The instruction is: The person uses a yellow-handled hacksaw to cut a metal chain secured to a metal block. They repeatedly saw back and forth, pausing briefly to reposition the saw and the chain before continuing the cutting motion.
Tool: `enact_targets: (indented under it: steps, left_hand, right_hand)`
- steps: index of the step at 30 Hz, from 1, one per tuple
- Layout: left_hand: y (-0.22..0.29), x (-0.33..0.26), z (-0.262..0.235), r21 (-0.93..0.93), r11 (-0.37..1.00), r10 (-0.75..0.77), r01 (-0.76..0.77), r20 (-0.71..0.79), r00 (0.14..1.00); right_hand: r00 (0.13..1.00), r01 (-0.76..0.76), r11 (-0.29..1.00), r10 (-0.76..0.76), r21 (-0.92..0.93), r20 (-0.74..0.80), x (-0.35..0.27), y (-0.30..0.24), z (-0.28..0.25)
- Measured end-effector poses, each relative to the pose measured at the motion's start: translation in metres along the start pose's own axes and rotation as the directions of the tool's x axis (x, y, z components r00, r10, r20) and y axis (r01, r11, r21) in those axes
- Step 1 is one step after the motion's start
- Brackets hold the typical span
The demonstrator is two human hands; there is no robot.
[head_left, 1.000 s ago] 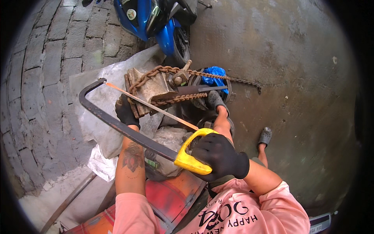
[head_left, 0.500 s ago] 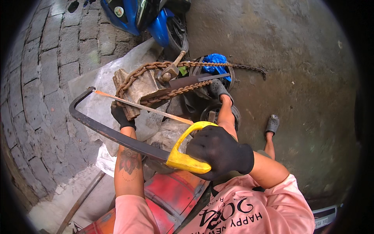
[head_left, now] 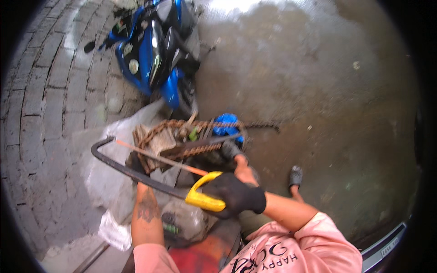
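Note:
My right hand, in a black glove, is closed around the yellow handle of a hacksaw. The saw's dark bowed frame reaches away to the left, and its orange blade slants across the near side of a rough brown block. My left hand, also black-gloved, grips the block's near left end; the saw frame and blur hide part of its fingers. A rusty chain loops around the block. From the block a dark flat metal bar points right. A hammer lies beside the chain.
A blue motorcycle stands beyond on the left. A blue plastic bag lies by a wheel rim near my foot. Clear sheeting spreads under the block. A plastic-wrapped bundle and a red surface are close to my body.
The view has tilted up, so the block, saw and hands sit lower and more of the motorcycle shows. Both hands keep their holds. The saw still lies across the block.

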State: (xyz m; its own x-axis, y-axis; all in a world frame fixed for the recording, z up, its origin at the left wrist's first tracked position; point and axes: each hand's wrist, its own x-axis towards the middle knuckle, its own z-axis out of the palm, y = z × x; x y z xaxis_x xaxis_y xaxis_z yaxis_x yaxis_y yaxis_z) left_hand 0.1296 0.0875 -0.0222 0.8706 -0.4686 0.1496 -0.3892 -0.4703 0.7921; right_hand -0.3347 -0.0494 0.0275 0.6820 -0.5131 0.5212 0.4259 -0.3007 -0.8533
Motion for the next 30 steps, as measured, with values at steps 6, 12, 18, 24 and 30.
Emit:
enact_targets:
  steps: [6, 12, 18, 24, 30]
  left_hand:
    - [0.082, -0.033, 0.031, 0.494, 0.822, -0.128, 0.283, -0.323, 0.938]
    - [0.085, -0.034, 0.036, 0.608, 0.722, -0.164, 0.331, -0.314, 0.935]
    - [0.078, -0.04, 0.043, 0.649, 0.707, -0.032, 0.281, -0.367, 0.929]
    - [0.09, -0.042, 0.042, 0.63, 0.709, -0.152, 0.316, -0.3, 0.942]
    - [0.066, -0.034, 0.036, 0.677, 0.674, -0.063, 0.295, -0.345, 0.936]
  right_hand:
    - [0.98, -0.162, 0.986, 0.164, -0.027, 0.114, 0.009, -0.017, -0.01]
    - [0.989, -0.07, 0.986, 0.089, -0.15, 0.119, 0.008, -0.027, 0.0]
    - [0.984, -0.165, 0.967, 0.175, -0.195, 0.036, 0.01, -0.032, 0.018]
    - [0.99, -0.033, 0.98, 0.058, -0.195, 0.125, 0.01, -0.029, 0.011]
    - [0.973, -0.181, 0.976, 0.195, -0.121, 0.119, -0.043, -0.085, -0.026]
